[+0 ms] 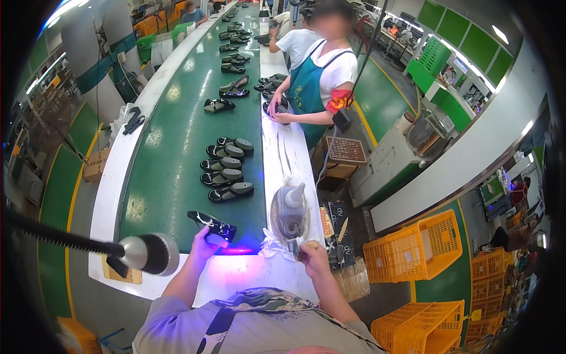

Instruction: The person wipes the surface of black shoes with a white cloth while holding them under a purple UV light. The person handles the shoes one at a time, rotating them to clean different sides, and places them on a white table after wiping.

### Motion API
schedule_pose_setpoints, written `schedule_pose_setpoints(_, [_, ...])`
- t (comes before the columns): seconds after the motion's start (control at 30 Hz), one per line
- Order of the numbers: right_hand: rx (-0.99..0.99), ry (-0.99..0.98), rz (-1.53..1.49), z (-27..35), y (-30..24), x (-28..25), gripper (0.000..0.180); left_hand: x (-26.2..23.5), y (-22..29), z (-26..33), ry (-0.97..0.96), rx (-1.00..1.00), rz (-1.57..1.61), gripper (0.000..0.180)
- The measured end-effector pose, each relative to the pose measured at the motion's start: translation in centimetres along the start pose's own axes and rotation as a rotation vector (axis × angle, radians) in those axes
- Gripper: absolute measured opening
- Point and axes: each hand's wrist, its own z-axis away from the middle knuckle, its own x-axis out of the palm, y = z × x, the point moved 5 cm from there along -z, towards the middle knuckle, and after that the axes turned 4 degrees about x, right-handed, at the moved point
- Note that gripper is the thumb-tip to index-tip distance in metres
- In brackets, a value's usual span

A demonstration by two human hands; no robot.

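Observation:
A glossy black shoe (212, 225) is gripped in my left hand (203, 244) above the near end of the green conveyor belt (171, 177). The fingers wrap around its heel end, and the toe points to the far left. My right hand (314, 258) is closed around a small item beside the white ledge; what it is cannot be made out. Just beyond that hand stands a cloudy, stained container (289, 218) with a pale cone-shaped spout. A crumpled white cloth (272, 244) lies between the container and the belt's corner.
Several black shoes (224, 177) rest on the belt farther along. A co-worker in a green apron (309, 88) handles a shoe at the right ledge. A flexible-neck lamp (150, 253) juts in from the left. Yellow crates (413, 248) stand at the right.

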Motion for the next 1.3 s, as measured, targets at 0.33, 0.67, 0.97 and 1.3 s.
schedule_pose_setpoints(0.33, [-0.051,-0.049,0.076,0.1,0.4,1.3,0.009,3.8,-0.3,5.0,-0.328,0.049,-0.096,0.059])
schedule_pose_setpoints(0.67, [-0.045,-0.229,0.013,1.2,-0.8,8.4,0.009,6.8,0.6,8.1,-0.106,0.113,0.011,0.049])
schedule_pose_setpoints(0.97, [-0.038,-0.254,0.031,1.1,0.7,11.3,0.009,4.7,1.9,11.1,0.010,0.107,0.032,0.046])
schedule_pose_setpoints(1.3, [-0.075,-0.206,0.093,1.2,1.9,11.4,0.019,7.3,5.3,13.0,-0.101,0.539,-0.445,0.052])
